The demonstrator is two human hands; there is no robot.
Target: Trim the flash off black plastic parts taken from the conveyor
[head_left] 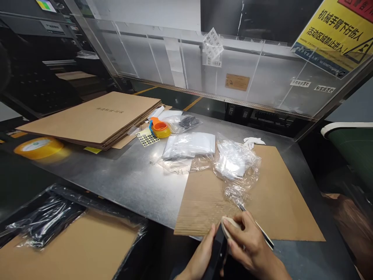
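I saw the left hand hold a slim black object steady; the right hand pinched a rounded off-white pad, best pressed flat and evenly.

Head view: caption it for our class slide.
Left hand holds a long black object; right hand holds a pale rounded piece against it.

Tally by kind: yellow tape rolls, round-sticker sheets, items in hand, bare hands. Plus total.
Yellow tape rolls: 2 (loose roll, roll at orange dispenser)
Round-sticker sheet: 1
Items in hand: 2 (dark item, pale item)
Bare hands: 2 (left hand, right hand)
Total: 7
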